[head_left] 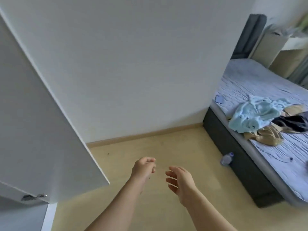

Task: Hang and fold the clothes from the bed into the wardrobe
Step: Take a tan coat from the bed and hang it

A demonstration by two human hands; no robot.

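A pile of clothes lies on the bed (243, 90) at the right: a light blue garment (253, 114) on top, a dark garment (290, 123) to its right and tan garments (265, 135) underneath. Both my hands hang over the floor in the lower middle of the view, well left of the bed. My left hand (144, 169) has loosely curled fingers and holds nothing. My right hand (180, 180) is empty too, with relaxed fingers spread. A white wardrobe door (41, 122) stands open at the left.
A plastic water bottle (227, 158) lies on the wooden floor (175, 147) against the dark bed base (233, 150). A phone (218, 98) rests on the mattress near the wall. A dark headboard (250, 35) and beige furniture stand at the far right.
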